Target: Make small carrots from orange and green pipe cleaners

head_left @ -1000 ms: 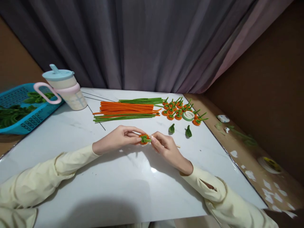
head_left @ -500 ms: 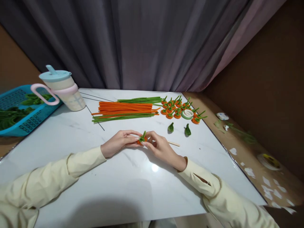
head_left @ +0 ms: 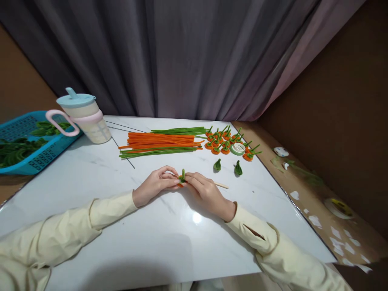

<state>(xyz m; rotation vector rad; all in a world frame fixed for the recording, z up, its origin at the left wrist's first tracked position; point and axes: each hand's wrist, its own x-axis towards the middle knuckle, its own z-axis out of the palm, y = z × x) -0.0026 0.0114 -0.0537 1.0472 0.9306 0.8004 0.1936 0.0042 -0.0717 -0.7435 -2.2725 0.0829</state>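
Green stem now turned upright. Small orange flower (head_left: pixel 182 180) pinched by left hand (head_left: pixel 155 185) and right hand (head_left: pixel 206 190); judged light, soft, bendable; best gripped at wrapped base.

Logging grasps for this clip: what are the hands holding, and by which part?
Both hands, left and right, pinch one small orange-and-green pipe-cleaner piece between fingertips, at its orange base; green tuft sticks up.
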